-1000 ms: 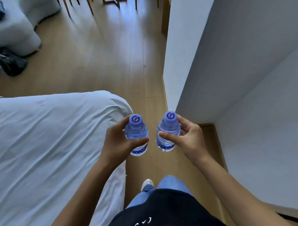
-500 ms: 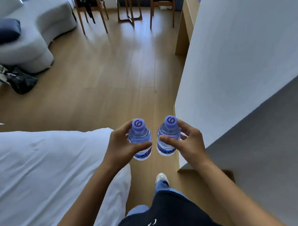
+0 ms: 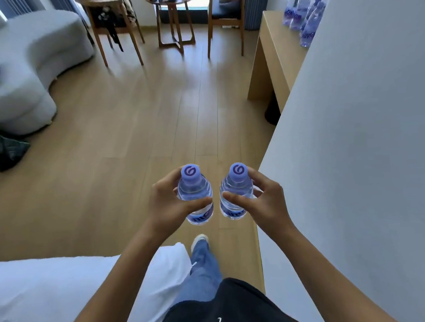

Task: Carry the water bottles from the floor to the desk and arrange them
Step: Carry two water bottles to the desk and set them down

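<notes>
My left hand (image 3: 166, 205) grips a small clear water bottle (image 3: 194, 189) with a purple cap, held upright at waist height. My right hand (image 3: 266, 202) grips a second, matching bottle (image 3: 235, 187) right beside it; the two bottles are a little apart. Far ahead on the right stands a light wooden desk (image 3: 272, 45), partly hidden by the white wall. Several more purple-capped bottles (image 3: 305, 15) stand on its top near the wall.
A white wall (image 3: 362, 131) runs along my right. The white bed (image 3: 66, 291) is at lower left, a grey sofa (image 3: 30, 71) and dark bag (image 3: 4, 151) at left. Wooden chairs (image 3: 225, 18) and a small table (image 3: 174, 22) stand at the far end of the wood floor.
I have walked forward past the bed's corner; the bed has slid down the view and the desk with its bottles has come into sight. Both hands still hold their bottles.
</notes>
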`<state>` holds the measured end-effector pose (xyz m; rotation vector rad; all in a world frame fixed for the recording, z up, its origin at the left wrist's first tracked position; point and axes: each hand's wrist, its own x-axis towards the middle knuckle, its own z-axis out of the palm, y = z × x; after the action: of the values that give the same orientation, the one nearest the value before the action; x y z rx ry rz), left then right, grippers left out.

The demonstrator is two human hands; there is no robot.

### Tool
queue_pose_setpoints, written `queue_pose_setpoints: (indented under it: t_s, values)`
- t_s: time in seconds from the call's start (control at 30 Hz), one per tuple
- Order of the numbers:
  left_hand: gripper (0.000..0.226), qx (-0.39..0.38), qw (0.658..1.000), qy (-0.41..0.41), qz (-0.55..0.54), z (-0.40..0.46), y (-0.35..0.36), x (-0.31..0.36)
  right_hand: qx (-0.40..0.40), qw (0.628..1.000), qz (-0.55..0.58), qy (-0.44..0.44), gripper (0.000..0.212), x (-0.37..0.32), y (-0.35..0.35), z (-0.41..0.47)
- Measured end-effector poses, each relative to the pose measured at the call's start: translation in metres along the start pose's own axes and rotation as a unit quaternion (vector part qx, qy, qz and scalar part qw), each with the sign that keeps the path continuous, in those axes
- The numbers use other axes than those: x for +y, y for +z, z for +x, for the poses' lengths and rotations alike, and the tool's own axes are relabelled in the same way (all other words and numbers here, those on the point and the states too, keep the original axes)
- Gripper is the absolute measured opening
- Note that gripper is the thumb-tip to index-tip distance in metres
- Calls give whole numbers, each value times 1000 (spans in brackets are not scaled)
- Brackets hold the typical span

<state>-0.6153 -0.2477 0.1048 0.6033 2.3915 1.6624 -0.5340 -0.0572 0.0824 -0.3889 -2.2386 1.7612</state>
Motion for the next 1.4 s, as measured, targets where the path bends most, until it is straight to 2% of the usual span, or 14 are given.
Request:
queue_pose_setpoints:
  t_s: [0.43, 0.53, 0.73, 0.97, 1.2, 1.4]
  values:
    - [62, -68, 997, 33, 7, 282, -38, -33, 77, 997, -7, 24, 57, -8, 29, 253]
    - [61, -88, 996, 30, 1, 340, -31, -37, 86, 996, -3, 37, 62, 2, 26, 308]
    - [53, -109, 993, 42, -5, 473, -5, -41, 92, 995, 7, 45, 54, 19, 6, 436]
    - [52, -122, 991, 61, -6, 630, 26, -28, 120, 992, 30, 24, 57, 18, -30, 583]
    - [64, -143, 987, 67, -15, 754, 48, -25, 143, 989, 25, 35, 56, 25, -60, 691]
    - [58, -194, 978, 78, -5, 871, 71, -33, 184, 981, 22, 54, 51, 38, -76, 784]
